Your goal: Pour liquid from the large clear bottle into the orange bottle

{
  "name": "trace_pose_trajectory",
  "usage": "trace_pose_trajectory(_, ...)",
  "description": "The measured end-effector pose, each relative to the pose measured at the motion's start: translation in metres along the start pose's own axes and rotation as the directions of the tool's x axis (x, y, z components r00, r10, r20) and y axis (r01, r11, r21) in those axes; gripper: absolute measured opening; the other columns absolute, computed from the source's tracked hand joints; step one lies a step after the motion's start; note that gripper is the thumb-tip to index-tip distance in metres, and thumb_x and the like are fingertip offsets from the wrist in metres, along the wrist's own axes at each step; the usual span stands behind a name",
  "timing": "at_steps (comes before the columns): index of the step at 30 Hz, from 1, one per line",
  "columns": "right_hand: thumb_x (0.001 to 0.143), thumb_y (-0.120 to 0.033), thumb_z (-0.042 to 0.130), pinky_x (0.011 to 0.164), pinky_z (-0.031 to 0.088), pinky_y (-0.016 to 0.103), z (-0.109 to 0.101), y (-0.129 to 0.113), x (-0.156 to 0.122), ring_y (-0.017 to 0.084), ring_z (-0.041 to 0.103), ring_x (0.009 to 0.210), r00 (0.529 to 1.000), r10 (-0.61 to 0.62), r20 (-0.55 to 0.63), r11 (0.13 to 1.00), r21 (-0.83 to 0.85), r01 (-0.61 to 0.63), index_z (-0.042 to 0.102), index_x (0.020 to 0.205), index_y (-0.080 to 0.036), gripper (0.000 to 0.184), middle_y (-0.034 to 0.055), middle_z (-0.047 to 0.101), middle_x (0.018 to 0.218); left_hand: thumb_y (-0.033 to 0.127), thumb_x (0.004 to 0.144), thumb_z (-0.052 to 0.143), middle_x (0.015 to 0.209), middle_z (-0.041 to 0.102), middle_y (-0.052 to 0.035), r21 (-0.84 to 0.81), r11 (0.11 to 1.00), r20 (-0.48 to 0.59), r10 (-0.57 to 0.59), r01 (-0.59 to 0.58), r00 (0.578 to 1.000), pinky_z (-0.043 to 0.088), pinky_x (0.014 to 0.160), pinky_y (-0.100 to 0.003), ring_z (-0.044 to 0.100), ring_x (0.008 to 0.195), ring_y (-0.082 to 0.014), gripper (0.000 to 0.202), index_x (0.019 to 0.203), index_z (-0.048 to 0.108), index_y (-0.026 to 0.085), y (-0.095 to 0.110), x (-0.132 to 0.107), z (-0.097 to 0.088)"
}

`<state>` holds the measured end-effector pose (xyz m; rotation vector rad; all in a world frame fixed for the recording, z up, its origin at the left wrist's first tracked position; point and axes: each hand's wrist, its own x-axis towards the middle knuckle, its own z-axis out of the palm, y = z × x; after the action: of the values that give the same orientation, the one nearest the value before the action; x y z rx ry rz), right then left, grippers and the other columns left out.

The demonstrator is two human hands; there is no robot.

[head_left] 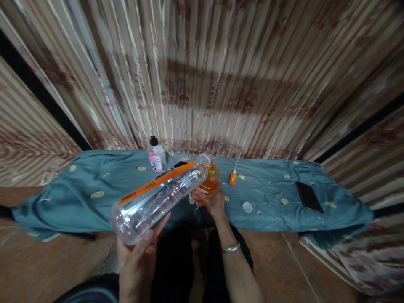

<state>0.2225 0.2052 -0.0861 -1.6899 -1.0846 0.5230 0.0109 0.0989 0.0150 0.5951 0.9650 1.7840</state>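
My left hand [142, 252] is closed around the base end of a large clear plastic bottle [160, 200] with an orange and silver label. The bottle is tilted, its uncapped mouth pointing up and right, at the top of an orange bottle [211, 179]. Whether the two mouths touch I cannot tell. My right hand [213, 200] wraps round the orange bottle, which stands on or just above the cloth. An orange pump top [232, 179] with a clear tube lies to its right. Nearer me lies a white round cap [247, 207].
A patterned teal cloth [265, 189] covers the narrow table. At the back left stands a clear bottle with a black cap and pink label [155, 158]. A dark phone [309, 197] lies at the right. Striped curtains [202, 75] hang behind, with dark poles at both sides.
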Motion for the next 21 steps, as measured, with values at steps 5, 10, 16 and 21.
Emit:
trace_pose_trajectory(5, 0.06, -0.047, 0.101, 0.094, 0.072, 0.051, 0.0021, 0.0028, 0.0, 0.04, 0.088, 0.11, 1.0, -0.014, -0.02, 1.0, 0.008, 0.014, 0.061, 0.117, -0.025, 0.074, 0.0134, 0.089, 0.114, 0.034, 0.067, 0.106, 0.152, 0.073, -0.0117, 0.011, 1.0, 0.004, -0.012, 0.012, 1.0, 0.06, 0.11, -0.078, 0.067, 0.143, -0.0494, 0.086, 0.148, 0.076, 0.037, -0.0064, 0.0071, -0.0084)
trace_pose_trajectory(10, 0.061, -0.047, 0.099, 0.094, 0.072, 0.054, 0.0038, 0.0031, -0.0009, 0.041, 0.087, 0.107, 0.999, -0.019, -0.025, 1.0, 0.006, 0.02, 0.061, 0.117, -0.025, 0.072, 0.0131, 0.089, 0.112, 0.035, 0.067, 0.106, 0.155, 0.072, -0.0117, -0.006, 1.0, 0.001, -0.015, 0.015, 1.0, 0.059, 0.109, -0.079, 0.064, 0.146, -0.0517, 0.086, 0.147, 0.076, 0.037, -0.006, 0.0087, -0.0086)
trace_pose_trajectory(16, 0.06, -0.044, 0.099, 0.099, 0.071, 0.053, 0.0007, -0.0003, -0.0003, 0.041, 0.086, 0.113, 1.0, -0.008, 0.001, 1.0, 0.005, 0.008, 0.06, 0.118, -0.024, 0.073, 0.0152, 0.088, 0.116, 0.033, 0.068, 0.105, 0.145, 0.077, -0.0135, -0.016, 1.0, -0.008, -0.001, 0.0, 1.0, 0.063, 0.104, -0.079, 0.062, 0.148, -0.0538, 0.07, 0.134, 0.082, 0.031, -0.0043, 0.0075, -0.0062)
trace_pose_trajectory(21, 0.061, -0.041, 0.1, 0.1, 0.07, 0.053, 0.0002, -0.0029, -0.0009, 0.042, 0.086, 0.116, 1.0, -0.001, 0.008, 1.0, 0.005, 0.001, 0.06, 0.121, -0.023, 0.075, 0.0157, 0.088, 0.119, 0.032, 0.07, 0.104, 0.15, 0.075, -0.0114, -0.015, 1.0, -0.007, -0.016, 0.016, 1.0, 0.061, 0.107, -0.079, 0.062, 0.149, -0.0523, 0.067, 0.133, 0.083, 0.034, -0.0038, 0.0052, -0.0029)
